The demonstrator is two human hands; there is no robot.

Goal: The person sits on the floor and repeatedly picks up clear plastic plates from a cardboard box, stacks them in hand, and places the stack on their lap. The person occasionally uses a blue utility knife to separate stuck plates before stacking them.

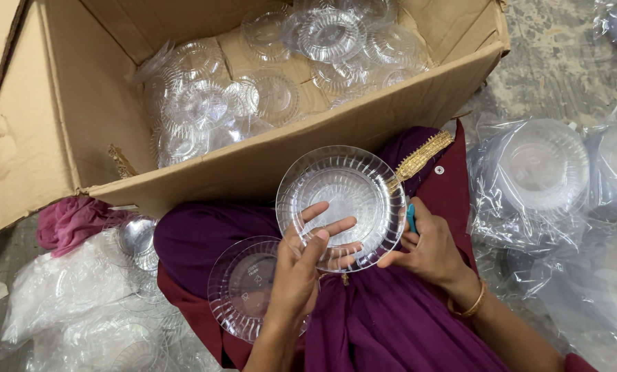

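A clear ribbed plastic plate (341, 187) is held above my lap. My left hand (301, 265) has its fingers spread under the plate's near rim. My right hand (429, 244) pinches the plate's right edge and also keeps a small teal object (411, 217) against the palm. Another clear plate (243, 286) rests on my purple-clothed lap, partly hidden beneath my left wrist.
An open cardboard box (267, 162) in front holds several loose clear plates (205, 103). Bagged stacks of clear plates (539, 172) lie on the right. White bags and shiny bowls (136, 238) sit at the lower left, next to a pink cloth (70, 220).
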